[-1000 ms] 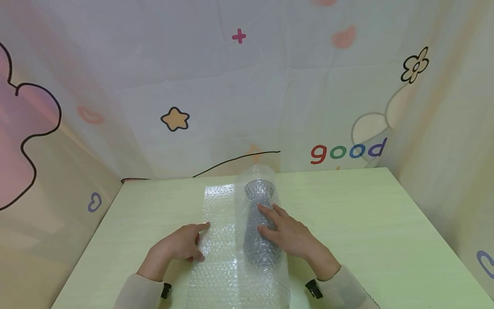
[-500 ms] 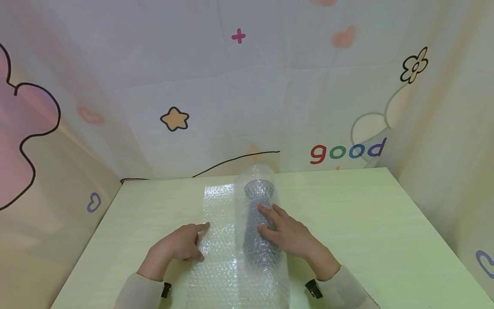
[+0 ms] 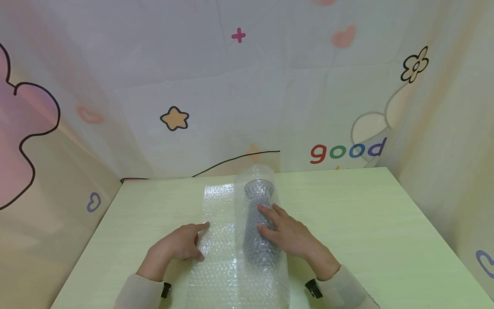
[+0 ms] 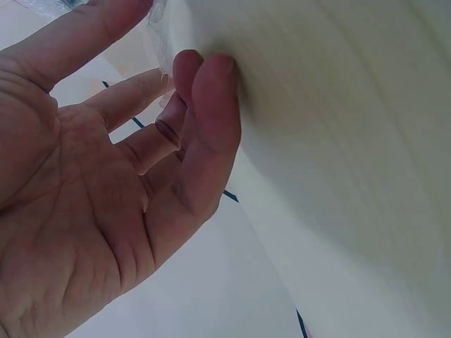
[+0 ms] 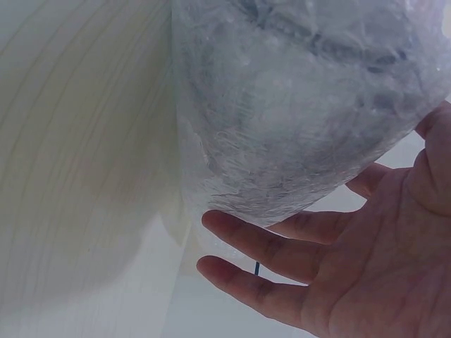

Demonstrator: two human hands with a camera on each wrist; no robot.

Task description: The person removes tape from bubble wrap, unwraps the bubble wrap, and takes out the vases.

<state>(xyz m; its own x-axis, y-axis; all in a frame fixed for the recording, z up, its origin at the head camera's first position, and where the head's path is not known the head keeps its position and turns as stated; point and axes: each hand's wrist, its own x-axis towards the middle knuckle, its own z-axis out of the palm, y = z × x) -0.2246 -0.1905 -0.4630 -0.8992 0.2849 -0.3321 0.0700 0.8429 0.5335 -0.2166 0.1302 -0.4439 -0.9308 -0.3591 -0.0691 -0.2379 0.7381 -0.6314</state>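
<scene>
A grey vase (image 3: 254,251) with a flared rim lies on the table, seen through the clear bubble wrap (image 3: 219,244) rolled around it. The flat part of the wrap stretches left from the roll. My right hand (image 3: 291,234) rests over the vase's right side, fingers spread on the wrapped surface; in the right wrist view those fingers lie along the roll's side. At the sheet's left edge, my left hand (image 3: 179,242) touches the wrap with index fingertip and thumb held apart. Its other fingers bend loosely near the tabletop in the left wrist view.
The pale yellow-green table (image 3: 366,223) reaches back to a printed cloth backdrop (image 3: 208,77), and cloth also hangs at both sides. The far end of the bubble wrap roll meets the table's back edge. Its near end runs out of the head view.
</scene>
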